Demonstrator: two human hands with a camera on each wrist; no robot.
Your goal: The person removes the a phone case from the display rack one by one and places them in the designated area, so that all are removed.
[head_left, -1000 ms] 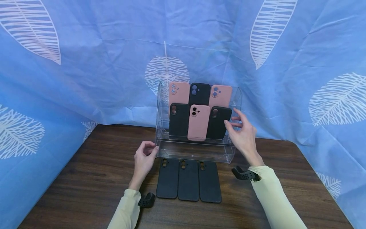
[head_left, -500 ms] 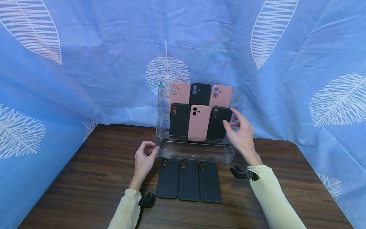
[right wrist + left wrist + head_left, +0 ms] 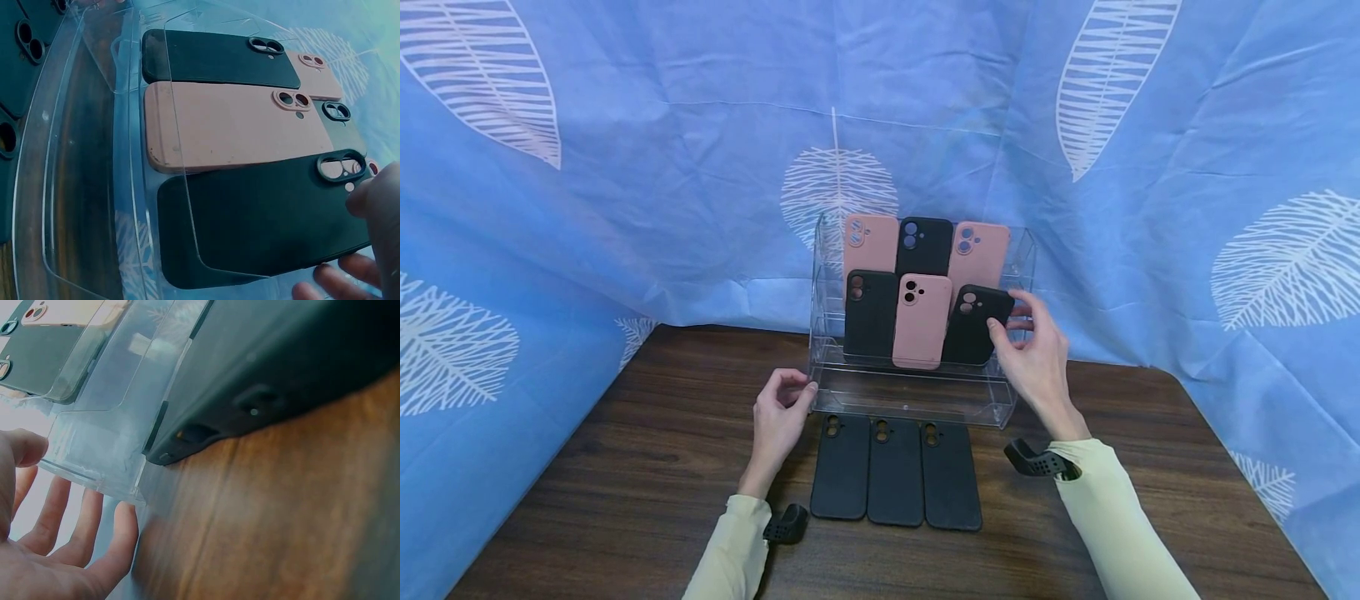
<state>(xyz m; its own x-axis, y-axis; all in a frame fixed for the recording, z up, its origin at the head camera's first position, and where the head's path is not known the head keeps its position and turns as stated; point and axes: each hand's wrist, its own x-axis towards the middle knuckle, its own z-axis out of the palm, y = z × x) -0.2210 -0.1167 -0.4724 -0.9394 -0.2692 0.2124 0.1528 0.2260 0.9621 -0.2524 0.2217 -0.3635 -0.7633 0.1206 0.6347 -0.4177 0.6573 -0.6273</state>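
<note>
A clear tiered display stand (image 3: 917, 409) holds two rows of pink and black phone cases. My right hand (image 3: 1036, 360) pinches the upper right edge of a black phone case (image 3: 972, 333), thumb on its front and fingers behind. This case leans slightly right at the right end of the front row, its lower end behind the stand's clear lip. To its left stand a pink phone case (image 3: 922, 321) and another black phone case (image 3: 869, 317). My left hand (image 3: 779, 421) grips the stand's left side wall (image 3: 94, 450) between thumb and fingers.
On the wooden table (image 3: 647, 467), a row of three black phone cases (image 3: 894, 475) lies flat before the stand. Behind the front row are two pink cases and a black case (image 3: 925, 246). Blue leaf-patterned cloth (image 3: 700, 208) hangs behind and at the sides.
My right hand has closed in on the right-hand black case and taken hold of its edge. The case's top has tipped forward and to the right. My left hand has stayed put.
</note>
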